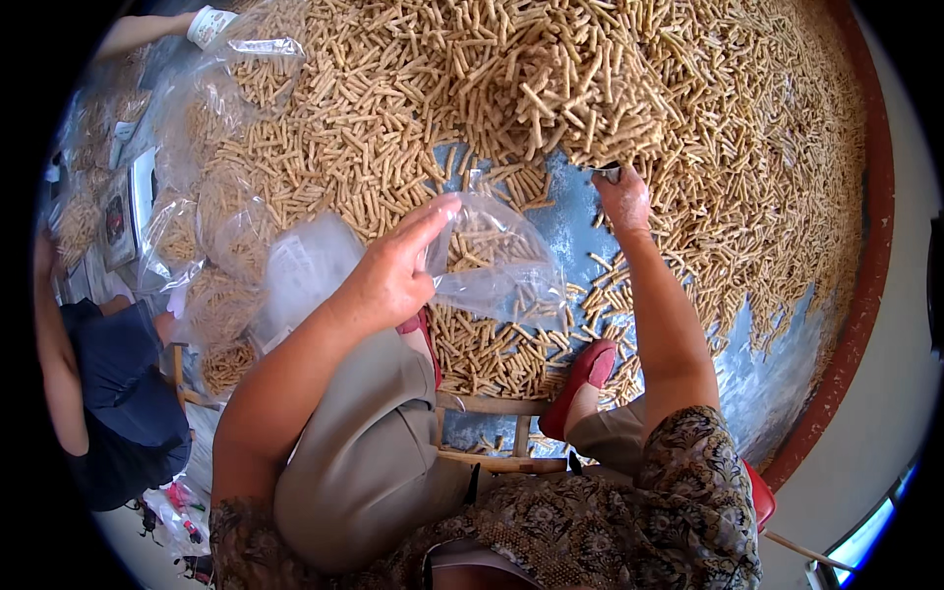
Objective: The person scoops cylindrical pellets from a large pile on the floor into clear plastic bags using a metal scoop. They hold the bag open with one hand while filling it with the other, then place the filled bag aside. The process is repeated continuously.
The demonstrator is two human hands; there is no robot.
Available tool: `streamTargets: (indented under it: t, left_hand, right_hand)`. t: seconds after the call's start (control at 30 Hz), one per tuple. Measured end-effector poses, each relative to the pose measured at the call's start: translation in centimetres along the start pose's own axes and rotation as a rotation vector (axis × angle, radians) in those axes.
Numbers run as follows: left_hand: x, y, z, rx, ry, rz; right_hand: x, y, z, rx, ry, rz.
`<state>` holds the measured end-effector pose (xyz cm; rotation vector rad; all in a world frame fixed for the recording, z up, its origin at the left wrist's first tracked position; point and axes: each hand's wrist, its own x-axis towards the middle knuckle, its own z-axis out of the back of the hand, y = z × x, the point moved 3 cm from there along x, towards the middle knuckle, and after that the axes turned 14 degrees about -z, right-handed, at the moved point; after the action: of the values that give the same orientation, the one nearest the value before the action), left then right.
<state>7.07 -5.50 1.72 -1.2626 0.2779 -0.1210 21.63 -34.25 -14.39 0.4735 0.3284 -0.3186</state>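
Note:
My left hand (383, 287) grips the edge of a clear plastic bag (509, 284), which spreads out to the right of my fingers. Through its film, brown stick-shaped pieces show; I cannot tell whether any are inside. My right hand (625, 203) is closed around a metal scoop or similar vessel (611, 172), mostly hidden under the sticks. Just beyond that hand rises a heap of short brown sticks (590, 88). More loose sticks lie beneath the bag and around my red shoes (597, 365).
Several filled clear bags (225, 295) stand at left, beside a stack of flat plastic bags (306, 258). A co-worker in dark clothes (125, 398) sits there; another person's arm (147, 33) reaches in above. A wooden stool frame (501, 405) is below me. A red-brown band (874, 221) edges the floor.

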Motion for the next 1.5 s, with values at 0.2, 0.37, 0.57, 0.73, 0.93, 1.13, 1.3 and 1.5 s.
streamTargets:
  t: [0.2,0.37,0.57,0.73,0.93,1.13,1.3,1.5]
  left_hand:
    - [0.8,1.0,-1.3,-0.449,-0.014,0.154]
    - [1.2,-0.7,-2.2,-0.615,-0.049,0.048]
    - [0.8,-0.1,-4.5,-0.42,0.162,-0.203]
    - [-0.5,-1.8,-5.1,-0.008,0.188,-0.312]
    - [-1.2,1.8,-1.8,-0.124,-0.064,-0.282]
    - [-5.8,7.1,2.1,-1.071,-0.412,0.064]
    - [-4.4,5.1,1.7,-1.259,-0.398,-0.007]
    - [-5.9,0.3,8.4,-1.295,-0.552,-0.26]
  right_hand:
    - [-8.7,0.8,11.9,-0.003,0.101,0.082]
    - [-17.1,1.6,18.2,-0.212,0.35,0.038]
    - [-22.4,4.1,16.0,-0.378,0.67,0.066]
    - [-22.7,9.8,12.1,-1.098,0.462,0.423]
    - [-26.7,19.9,12.6,-1.553,0.327,0.862]
    - [-21.6,15.6,18.8,-0.897,0.145,0.605]
    - [-19.8,6.3,17.8,-0.37,0.367,-0.029]
    - [-20.1,3.5,14.7,-0.33,0.387,-0.118]
